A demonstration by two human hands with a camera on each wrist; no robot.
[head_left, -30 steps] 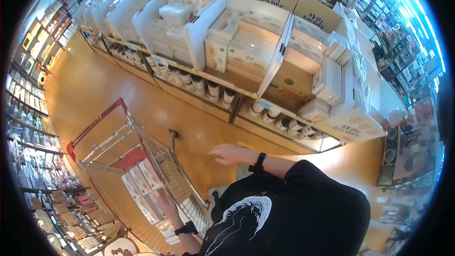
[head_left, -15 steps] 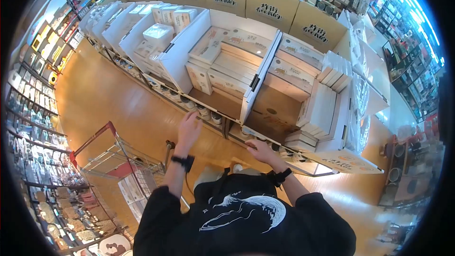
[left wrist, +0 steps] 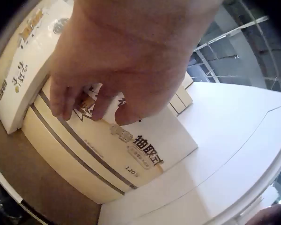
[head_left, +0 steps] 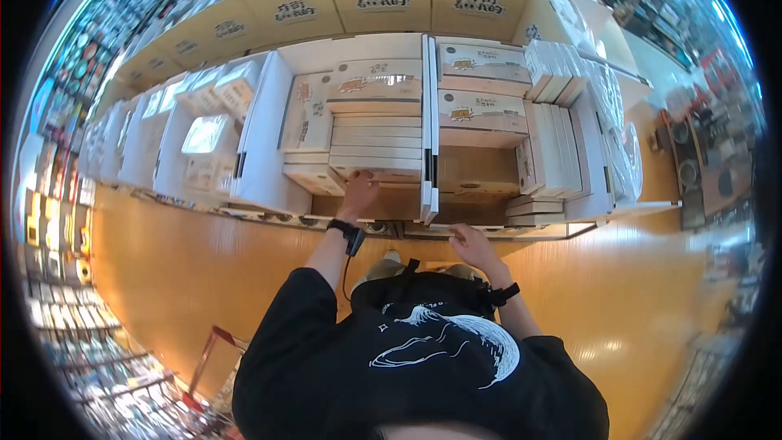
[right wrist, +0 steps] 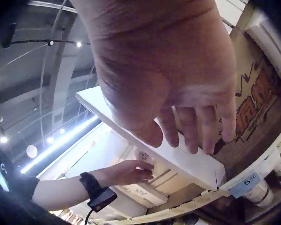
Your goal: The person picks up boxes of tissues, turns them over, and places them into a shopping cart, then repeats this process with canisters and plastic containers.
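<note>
My left hand [head_left: 361, 193] reaches into a white-walled display bin, at the front of a stack of flat white boxes [head_left: 376, 137]. In the left wrist view, the fingers of my left hand [left wrist: 126, 61] point down, slightly bent, over a white box [left wrist: 145, 150] printed with dark lettering. My right hand [head_left: 479, 249] hovers at the front edge of the neighbouring bin, holding nothing. Its fingers are loosely extended in the right wrist view, in front of the white divider [right wrist: 178, 161] and the brown bin floor [right wrist: 253, 145].
More white boxes [head_left: 482, 110] fill the back and right of the neighbouring bin. A white divider [head_left: 429, 130] stands between the two bins. A blue price tag [right wrist: 246, 184] hangs on the shelf edge. Part of a red-handled cart [head_left: 208, 363] shows at lower left.
The left hand has left the boxes in the cart and moved forward into the bin. The right hand has come to the shelf edge. The view has turned toward the bins.
</note>
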